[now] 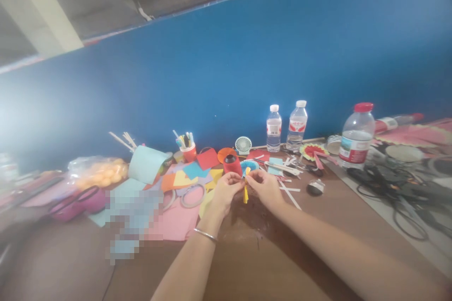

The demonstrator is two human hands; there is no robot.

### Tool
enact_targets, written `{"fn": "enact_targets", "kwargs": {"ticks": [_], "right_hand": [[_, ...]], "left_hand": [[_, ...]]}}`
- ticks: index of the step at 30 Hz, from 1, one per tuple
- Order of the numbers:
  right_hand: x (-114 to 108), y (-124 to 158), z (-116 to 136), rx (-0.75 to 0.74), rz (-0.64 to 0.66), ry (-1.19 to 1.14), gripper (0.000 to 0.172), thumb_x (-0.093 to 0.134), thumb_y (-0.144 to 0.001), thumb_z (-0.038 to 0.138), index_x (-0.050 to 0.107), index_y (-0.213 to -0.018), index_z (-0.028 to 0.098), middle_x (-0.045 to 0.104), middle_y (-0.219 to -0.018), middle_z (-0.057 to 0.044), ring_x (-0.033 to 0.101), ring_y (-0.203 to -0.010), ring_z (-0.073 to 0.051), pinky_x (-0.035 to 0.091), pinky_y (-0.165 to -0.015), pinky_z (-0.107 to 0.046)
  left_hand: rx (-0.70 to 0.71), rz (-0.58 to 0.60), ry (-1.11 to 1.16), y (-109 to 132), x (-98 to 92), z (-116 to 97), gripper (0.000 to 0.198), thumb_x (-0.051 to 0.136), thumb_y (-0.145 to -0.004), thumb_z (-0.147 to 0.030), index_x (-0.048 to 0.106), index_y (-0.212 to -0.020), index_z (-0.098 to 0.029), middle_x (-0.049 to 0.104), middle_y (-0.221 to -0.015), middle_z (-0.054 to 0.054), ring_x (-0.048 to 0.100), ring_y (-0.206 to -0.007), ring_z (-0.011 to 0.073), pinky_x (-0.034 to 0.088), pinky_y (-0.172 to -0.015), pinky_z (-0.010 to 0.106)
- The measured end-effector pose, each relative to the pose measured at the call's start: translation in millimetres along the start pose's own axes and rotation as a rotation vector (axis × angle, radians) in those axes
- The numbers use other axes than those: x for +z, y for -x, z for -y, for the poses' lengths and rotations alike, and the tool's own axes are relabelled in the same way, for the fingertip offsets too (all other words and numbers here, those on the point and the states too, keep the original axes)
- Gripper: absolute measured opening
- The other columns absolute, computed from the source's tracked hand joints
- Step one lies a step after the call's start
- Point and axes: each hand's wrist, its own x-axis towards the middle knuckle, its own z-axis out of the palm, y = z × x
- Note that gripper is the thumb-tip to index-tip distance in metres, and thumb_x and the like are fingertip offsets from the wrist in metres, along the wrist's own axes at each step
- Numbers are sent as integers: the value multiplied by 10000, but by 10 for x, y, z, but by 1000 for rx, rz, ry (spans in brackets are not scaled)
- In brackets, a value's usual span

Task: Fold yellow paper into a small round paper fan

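A narrow yellow folded paper strip hangs upright between my hands above the brown table. My left hand pinches it from the left, its fingers closed. From the other side my right hand grips the same strip near its upper end. Just behind my fingers are a pleated blue paper fan and a red roll-shaped object with a dark top. The fingertips hide part of the strip, and its fine folds are blurred.
Coloured paper sheets and tape rings lie left. White paper strips and a pleated red rosette lie right. Water bottles stand by the blue partition. Behind are a cup of pens and a small white fan.
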Motion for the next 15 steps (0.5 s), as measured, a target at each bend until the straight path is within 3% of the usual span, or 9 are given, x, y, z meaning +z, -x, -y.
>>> {"fn": "enact_targets", "kwargs": {"ticks": [15], "right_hand": [[12, 23, -8, -42, 35, 72, 166, 533, -707, 313, 599, -653, 171, 621, -619, -6, 543, -579, -140, 408, -559, -236]], "left_hand": [[-58, 74, -30, 10, -46, 1, 209, 666, -576, -178, 558, -753, -149, 571, -678, 3, 547, -607, 97, 428, -584, 213]]}}
